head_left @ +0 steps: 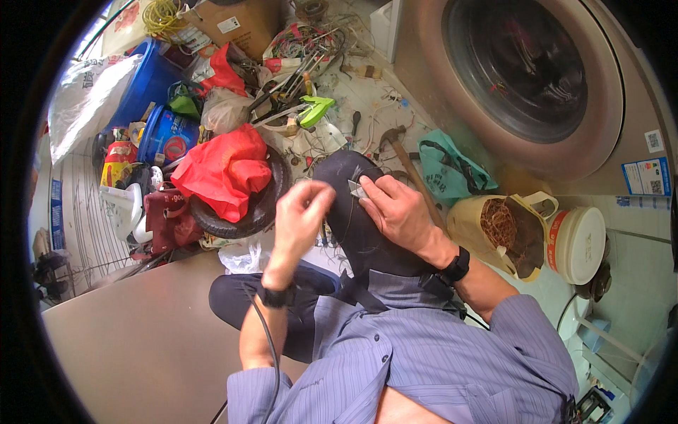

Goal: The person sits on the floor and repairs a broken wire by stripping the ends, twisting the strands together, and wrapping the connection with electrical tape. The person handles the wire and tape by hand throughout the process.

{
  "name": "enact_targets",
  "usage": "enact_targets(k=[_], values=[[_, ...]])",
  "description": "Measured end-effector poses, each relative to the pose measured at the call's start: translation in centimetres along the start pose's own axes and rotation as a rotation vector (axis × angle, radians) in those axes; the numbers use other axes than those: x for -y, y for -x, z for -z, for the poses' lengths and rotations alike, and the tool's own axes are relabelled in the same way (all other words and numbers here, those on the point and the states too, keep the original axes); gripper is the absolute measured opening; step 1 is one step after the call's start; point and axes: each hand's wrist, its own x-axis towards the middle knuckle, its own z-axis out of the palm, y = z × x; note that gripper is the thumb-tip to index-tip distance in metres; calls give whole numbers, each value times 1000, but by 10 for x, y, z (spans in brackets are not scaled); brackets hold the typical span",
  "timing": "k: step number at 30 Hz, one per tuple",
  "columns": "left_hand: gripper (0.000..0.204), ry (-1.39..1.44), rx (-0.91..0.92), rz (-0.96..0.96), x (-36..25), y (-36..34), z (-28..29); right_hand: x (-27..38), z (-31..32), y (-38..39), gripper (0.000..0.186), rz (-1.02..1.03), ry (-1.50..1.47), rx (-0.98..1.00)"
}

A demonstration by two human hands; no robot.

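One small, flat, angular grey piece (356, 189) is pinched in the right hand (395, 210) over the dark cloth-covered knee (333, 168), while the left hand (304, 209) curls nearby, whether gripping anything I cannot tell, near a crumpled red plastic bag (220, 169) on a round black rubber tyre (275, 192).

The left hand (305, 209) is blurred; the right fingers (381, 199) partly hide a metal piece (356, 189).
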Motion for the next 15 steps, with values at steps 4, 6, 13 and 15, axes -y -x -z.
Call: enact_targets(k=[4, 6, 13, 15], values=[[17, -227, -159, -181, 7, 55, -35, 4, -2, 1, 38, 12, 8, -11], [16, -256, -233, -241, 8, 61, -46, 6, -2, 1, 37, 14, 14, -6], [13, 24, -233, 41, 9, 60, -48, 9, -2, 1, 35, 54, 33, -18], [15, 177, -195, 188, 7, 61, -48, 10, -2, 2, 35, 68, 41, -12]])
